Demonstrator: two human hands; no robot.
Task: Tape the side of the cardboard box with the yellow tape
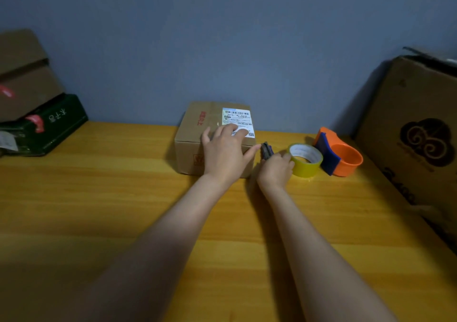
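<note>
- Left hand [223, 153] lies flat, fingers spread, atop the cardboard box [197, 133] on the wooden table [99, 198].
- Right hand [275, 170] grips a small dark tool [266, 150] between box and yellow tape roll [305, 160], touching the roll.

Left hand [226, 153] lies flat, fingers spread, on the box [190, 148]; right hand [275, 170], just right of the box, is curled closed, forearm outstretched.

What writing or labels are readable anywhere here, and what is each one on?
"木子品", or close to it: white characters on the dark green box at the left.
White shipping label on the cardboard box: barcodes and small print, too blurred to read.
Red print on that box's top and front: blurred.
Large carton at the right: dark swirl logo, text beneath unreadable.
</note>
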